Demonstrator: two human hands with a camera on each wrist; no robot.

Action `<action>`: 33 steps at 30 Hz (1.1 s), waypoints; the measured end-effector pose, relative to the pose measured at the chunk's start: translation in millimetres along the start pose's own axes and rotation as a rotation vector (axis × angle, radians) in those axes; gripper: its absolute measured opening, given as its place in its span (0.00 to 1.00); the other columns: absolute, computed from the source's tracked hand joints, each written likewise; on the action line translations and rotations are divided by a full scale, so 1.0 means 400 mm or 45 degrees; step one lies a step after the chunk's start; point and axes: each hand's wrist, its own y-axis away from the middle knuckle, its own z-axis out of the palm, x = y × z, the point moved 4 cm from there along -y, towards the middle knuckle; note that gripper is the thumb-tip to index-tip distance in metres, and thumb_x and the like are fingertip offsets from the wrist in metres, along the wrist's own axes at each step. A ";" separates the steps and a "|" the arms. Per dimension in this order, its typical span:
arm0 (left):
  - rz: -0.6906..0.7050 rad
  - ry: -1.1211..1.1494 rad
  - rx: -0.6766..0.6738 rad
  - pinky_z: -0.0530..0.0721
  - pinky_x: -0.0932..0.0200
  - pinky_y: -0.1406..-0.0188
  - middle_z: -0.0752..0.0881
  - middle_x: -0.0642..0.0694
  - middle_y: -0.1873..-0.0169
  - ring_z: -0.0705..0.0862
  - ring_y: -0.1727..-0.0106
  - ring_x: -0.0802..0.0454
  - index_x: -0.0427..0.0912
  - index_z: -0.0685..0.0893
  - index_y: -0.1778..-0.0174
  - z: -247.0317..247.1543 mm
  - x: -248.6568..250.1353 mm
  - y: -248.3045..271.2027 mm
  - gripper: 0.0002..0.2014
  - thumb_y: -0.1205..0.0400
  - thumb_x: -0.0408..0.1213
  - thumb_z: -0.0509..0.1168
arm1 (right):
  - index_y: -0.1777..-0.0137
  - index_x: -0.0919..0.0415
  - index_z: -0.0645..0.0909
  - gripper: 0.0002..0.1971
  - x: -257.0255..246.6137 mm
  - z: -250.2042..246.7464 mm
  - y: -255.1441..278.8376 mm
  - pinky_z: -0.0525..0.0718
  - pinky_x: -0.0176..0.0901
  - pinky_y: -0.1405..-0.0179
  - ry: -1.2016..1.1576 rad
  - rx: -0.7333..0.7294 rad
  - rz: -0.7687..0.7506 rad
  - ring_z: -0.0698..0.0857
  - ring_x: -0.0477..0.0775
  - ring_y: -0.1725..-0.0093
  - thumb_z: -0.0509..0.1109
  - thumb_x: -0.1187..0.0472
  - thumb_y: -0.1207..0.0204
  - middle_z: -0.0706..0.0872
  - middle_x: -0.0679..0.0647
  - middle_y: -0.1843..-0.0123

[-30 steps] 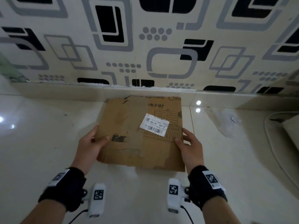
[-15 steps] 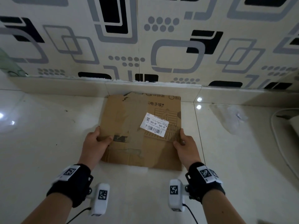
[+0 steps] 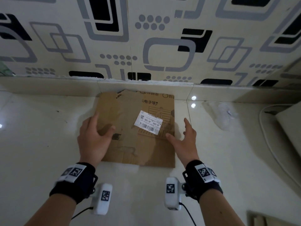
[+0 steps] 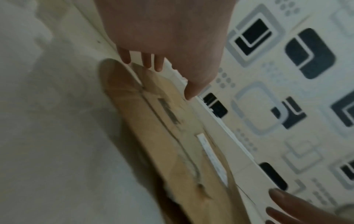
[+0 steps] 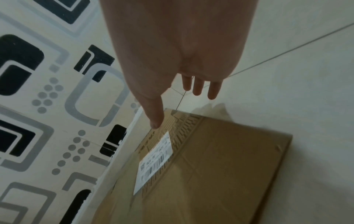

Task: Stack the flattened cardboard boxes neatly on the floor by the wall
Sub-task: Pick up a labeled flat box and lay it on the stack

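Note:
A flattened brown cardboard box (image 3: 130,132) (image 4: 159,136) (image 5: 220,166) with a white barcode label (image 3: 148,122) lies flat on the glossy floor, its far edge against the skirting of the patterned wall (image 3: 146,46). My left hand (image 3: 94,136) hovers over the box's left edge with fingers spread, holding nothing. My right hand (image 3: 184,137) is open beside the right edge, thumb over the cardboard, fingers straight. The wrist views show both hands (image 4: 162,37) (image 5: 176,53) lifted clear of the box.
A crumpled clear plastic bag (image 3: 223,113) lies on the floor to the right. A white cable (image 3: 267,144) and a pale object's edge (image 3: 291,124) sit at the far right. More cardboard shows at the lower right corner (image 3: 268,219). Bare tile extends left.
Both hands gripped the box's side edges while it slid toward the wall; now they have let go and opened, and the box rests flat against the skirting.

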 end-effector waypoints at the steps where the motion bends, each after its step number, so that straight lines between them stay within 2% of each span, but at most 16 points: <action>1: 0.054 0.000 0.002 0.69 0.32 0.21 0.72 0.44 0.18 0.70 0.18 0.41 0.55 0.67 0.14 0.008 0.037 0.006 0.38 0.20 0.56 0.70 | 0.11 0.41 0.55 0.49 -0.005 -0.015 0.004 0.70 0.65 0.17 -0.015 0.011 -0.013 0.63 0.56 0.13 0.81 0.53 0.26 0.58 0.49 0.12; 4: 0.275 -0.102 0.001 0.65 0.34 0.18 0.74 0.45 0.19 0.70 0.17 0.43 0.53 0.69 0.15 0.047 0.157 0.033 0.36 0.19 0.55 0.69 | 0.11 0.39 0.56 0.49 -0.014 -0.077 0.019 0.67 0.64 0.16 -0.002 0.063 -0.044 0.61 0.56 0.13 0.81 0.53 0.26 0.57 0.49 0.12; 6: 0.422 -0.098 -0.051 0.65 0.36 0.18 0.75 0.46 0.19 0.70 0.18 0.44 0.50 0.69 0.15 0.092 0.234 0.059 0.36 0.19 0.53 0.70 | 0.11 0.38 0.56 0.49 -0.007 -0.137 0.030 0.65 0.64 0.16 0.070 0.126 -0.014 0.60 0.56 0.13 0.81 0.51 0.27 0.58 0.50 0.12; 9: 0.525 0.069 -0.303 0.71 0.38 0.20 0.71 0.50 0.17 0.68 0.16 0.47 0.53 0.66 0.14 0.186 0.326 0.125 0.37 0.19 0.53 0.70 | 0.11 0.39 0.57 0.49 0.033 -0.234 0.050 0.64 0.70 0.17 0.160 0.255 0.108 0.60 0.60 0.13 0.81 0.47 0.27 0.58 0.52 0.11; 13: 0.601 0.104 -0.662 0.63 0.41 0.15 0.62 0.52 0.12 0.58 0.11 0.52 0.56 0.60 0.11 0.328 0.401 0.269 0.39 0.18 0.51 0.69 | 0.11 0.39 0.57 0.50 0.104 -0.321 0.099 0.67 0.67 0.18 0.046 0.318 0.196 0.62 0.59 0.13 0.82 0.46 0.29 0.57 0.50 0.11; 15: 0.611 0.145 -0.803 0.62 0.48 0.14 0.62 0.53 0.12 0.57 0.12 0.55 0.55 0.60 0.11 0.385 0.420 0.351 0.39 0.17 0.49 0.69 | 0.12 0.37 0.57 0.50 0.139 -0.366 0.125 0.66 0.71 0.18 0.114 0.365 0.236 0.63 0.59 0.13 0.82 0.44 0.30 0.57 0.49 0.12; 16: 0.628 0.156 -0.856 0.63 0.54 0.16 0.65 0.54 0.13 0.60 0.13 0.56 0.54 0.61 0.11 0.405 0.424 0.389 0.38 0.17 0.47 0.70 | 0.12 0.36 0.57 0.50 0.155 -0.385 0.137 0.66 0.73 0.19 0.156 0.394 0.271 0.63 0.60 0.13 0.82 0.43 0.31 0.57 0.50 0.11; 18: 0.703 0.146 -0.953 0.66 0.64 0.23 0.71 0.54 0.17 0.66 0.17 0.56 0.51 0.67 0.15 0.445 0.435 0.470 0.35 0.18 0.45 0.71 | 0.12 0.37 0.57 0.51 0.187 -0.431 0.165 0.66 0.73 0.19 0.225 0.457 0.359 0.62 0.61 0.13 0.81 0.41 0.31 0.57 0.52 0.10; 21: 0.862 0.092 -1.087 0.71 0.60 0.26 0.74 0.54 0.20 0.69 0.19 0.54 0.52 0.68 0.16 0.509 0.438 0.588 0.35 0.20 0.46 0.71 | 0.11 0.40 0.57 0.50 0.228 -0.484 0.208 0.61 0.71 0.18 0.347 0.526 0.479 0.59 0.63 0.11 0.80 0.40 0.30 0.55 0.53 0.08; 23: 0.883 0.074 -1.184 0.73 0.58 0.26 0.74 0.52 0.20 0.70 0.20 0.52 0.50 0.67 0.15 0.551 0.436 0.649 0.37 0.20 0.48 0.70 | 0.11 0.42 0.59 0.49 0.259 -0.510 0.230 0.59 0.71 0.17 0.355 0.546 0.521 0.56 0.64 0.10 0.80 0.41 0.29 0.54 0.53 0.07; 25: 0.894 0.059 -1.233 0.75 0.55 0.28 0.77 0.50 0.23 0.73 0.23 0.50 0.47 0.70 0.17 0.582 0.440 0.688 0.35 0.21 0.49 0.69 | 0.11 0.43 0.61 0.49 0.287 -0.527 0.246 0.61 0.72 0.17 0.331 0.544 0.546 0.56 0.63 0.10 0.81 0.41 0.30 0.52 0.54 0.07; 27: 0.946 0.019 -1.246 0.76 0.54 0.30 0.82 0.48 0.29 0.76 0.27 0.48 0.46 0.76 0.21 0.603 0.446 0.705 0.31 0.22 0.50 0.67 | 0.12 0.43 0.62 0.48 0.295 -0.535 0.255 0.63 0.70 0.16 0.293 0.537 0.531 0.56 0.62 0.10 0.81 0.42 0.30 0.52 0.52 0.07; 30: 1.072 -0.138 -1.236 0.77 0.48 0.34 0.85 0.46 0.37 0.76 0.34 0.45 0.46 0.82 0.30 0.643 0.454 0.728 0.28 0.23 0.55 0.59 | 0.14 0.48 0.67 0.42 0.290 -0.565 0.269 0.63 0.66 0.17 0.315 0.622 0.482 0.56 0.60 0.10 0.79 0.44 0.27 0.56 0.52 0.08; 33: 1.103 -0.264 -1.202 0.76 0.47 0.38 0.83 0.43 0.41 0.75 0.37 0.41 0.45 0.85 0.35 0.672 0.467 0.749 0.31 0.25 0.59 0.53 | 0.16 0.47 0.70 0.40 0.302 -0.594 0.295 0.60 0.70 0.16 0.320 0.693 0.503 0.57 0.59 0.11 0.77 0.40 0.26 0.57 0.50 0.08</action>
